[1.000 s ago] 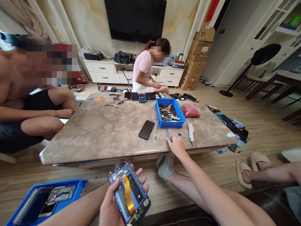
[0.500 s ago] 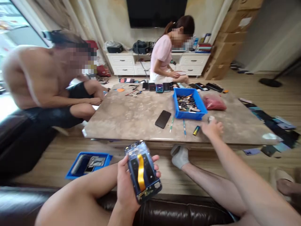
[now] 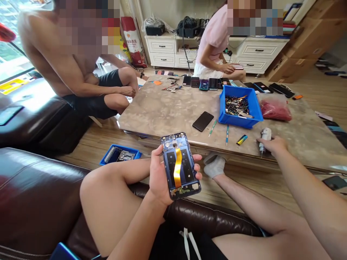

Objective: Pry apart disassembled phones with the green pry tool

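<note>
The table (image 3: 162, 108) spreads ahead of both hands. The blue bin (image 3: 236, 120) stands beyond the right hand (image 3: 278, 145), to its left. The left hand (image 3: 158, 177) is clamped around the opened phone (image 3: 181, 166), well apart from the right. The right, the nearer, has its fingers at the white driver (image 3: 266, 134), long axis pointing tip-first toward the person; whether they grip it, I cannot tell.
</note>
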Action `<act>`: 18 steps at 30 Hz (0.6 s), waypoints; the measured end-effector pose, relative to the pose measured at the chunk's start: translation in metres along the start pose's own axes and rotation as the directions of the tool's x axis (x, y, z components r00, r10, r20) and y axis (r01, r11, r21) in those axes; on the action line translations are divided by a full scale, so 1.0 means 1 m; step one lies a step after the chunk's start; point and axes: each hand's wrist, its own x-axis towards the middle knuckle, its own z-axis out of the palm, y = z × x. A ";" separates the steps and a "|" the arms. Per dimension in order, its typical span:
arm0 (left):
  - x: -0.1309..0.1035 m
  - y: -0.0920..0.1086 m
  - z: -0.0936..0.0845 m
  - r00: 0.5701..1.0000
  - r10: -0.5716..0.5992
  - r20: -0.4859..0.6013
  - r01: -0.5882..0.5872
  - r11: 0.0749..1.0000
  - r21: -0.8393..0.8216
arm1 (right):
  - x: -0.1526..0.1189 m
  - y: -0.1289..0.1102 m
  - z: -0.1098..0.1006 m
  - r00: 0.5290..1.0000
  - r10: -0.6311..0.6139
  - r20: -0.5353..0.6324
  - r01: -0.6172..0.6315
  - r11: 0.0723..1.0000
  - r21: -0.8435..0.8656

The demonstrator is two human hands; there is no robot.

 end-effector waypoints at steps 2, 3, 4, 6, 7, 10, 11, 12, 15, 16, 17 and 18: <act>-0.001 0.000 -0.001 1.000 -0.017 0.014 0.017 1.000 0.003 | -0.002 0.001 0.003 0.999 0.044 0.019 -0.044 0.999 -0.021; -0.001 0.000 -0.001 0.999 -0.028 0.019 0.028 1.000 0.004 | -0.003 0.001 0.004 0.998 0.052 0.021 -0.052 0.998 -0.027; -0.001 0.001 0.000 0.999 -0.038 0.020 0.038 0.999 0.006 | -0.004 0.000 0.005 0.998 0.057 0.020 -0.056 0.998 -0.031; -0.002 0.001 0.002 0.999 -0.048 0.013 0.047 0.999 0.010 | -0.007 -0.001 0.007 0.998 0.058 0.013 -0.058 0.998 -0.033; -0.002 0.001 0.004 0.999 -0.046 0.005 0.046 0.999 0.013 | -0.009 -0.001 0.008 0.998 0.057 0.006 -0.057 0.998 -0.032; -0.003 0.001 0.008 0.999 -0.032 -0.035 0.033 0.999 0.021 | -0.015 -0.002 0.010 0.999 0.051 -0.014 -0.052 0.998 -0.023; -0.004 0.001 0.010 0.998 -0.039 -0.046 0.040 0.999 0.029 | -0.017 -0.002 0.010 0.999 0.049 -0.021 -0.050 0.999 -0.021; -0.004 0.001 0.012 0.997 -0.053 -0.053 0.055 0.998 0.039 | -0.019 -0.002 0.011 0.999 0.048 -0.026 -0.048 0.999 -0.020; -0.006 0.001 0.015 0.993 -0.103 -0.059 0.107 0.992 0.065 | -0.024 -0.002 0.012 0.998 0.045 -0.036 -0.046 0.999 -0.023; -0.006 0.001 0.016 0.992 -0.110 -0.054 0.114 0.991 0.065 | -0.025 -0.003 0.012 0.998 0.044 -0.037 -0.045 0.999 -0.027; -0.006 0.001 0.016 0.994 -0.103 -0.041 0.105 0.993 0.057 | -0.025 -0.003 0.011 0.998 0.042 -0.036 -0.043 0.999 -0.032; -0.006 0.001 0.016 0.996 -0.084 -0.023 0.085 0.995 0.044 | -0.026 -0.003 0.011 0.999 0.040 -0.033 -0.041 0.998 -0.039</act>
